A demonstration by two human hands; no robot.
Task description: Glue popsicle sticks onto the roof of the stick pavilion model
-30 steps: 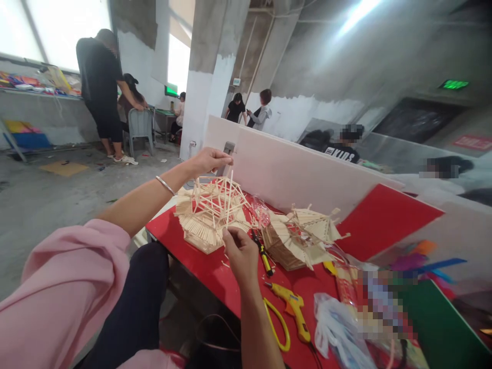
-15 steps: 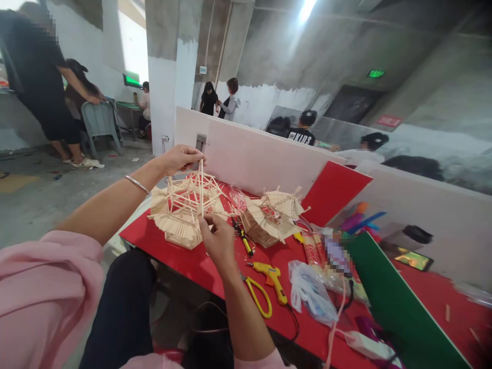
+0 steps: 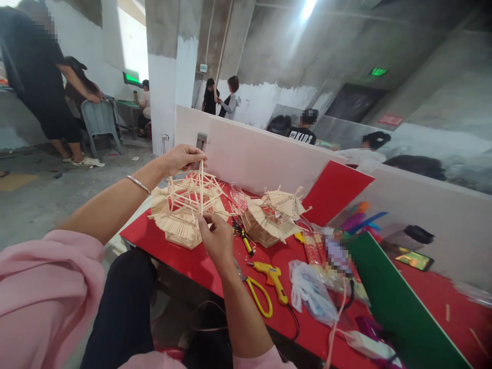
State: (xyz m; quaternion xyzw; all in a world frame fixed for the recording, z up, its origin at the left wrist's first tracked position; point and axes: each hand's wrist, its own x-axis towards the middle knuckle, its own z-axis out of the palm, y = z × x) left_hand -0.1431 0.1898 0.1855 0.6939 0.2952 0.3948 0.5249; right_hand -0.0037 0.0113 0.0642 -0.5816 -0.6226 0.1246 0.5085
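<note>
- Here the slim wooden stick is held nearly upright, seen against the latticed stick model; whether the two are touching cannot be told.
- Its top is pinched by the left hand, its lower end by the right hand: the grip is closed on it at both ends.
- Very light, by the look of it, stiff lengthwise, hardly slippery, but easily snapped if bent.
- Best taken by fingertips near the ends; the model is judged fragile too, better lifted by its base.
- And the lettering: "KIDS" is read in white on a black shirt beyond the partition.
- Nothing can be made out on the red wall sign; no brand is legible on the yellow glue gun on the red tabletop.
</note>
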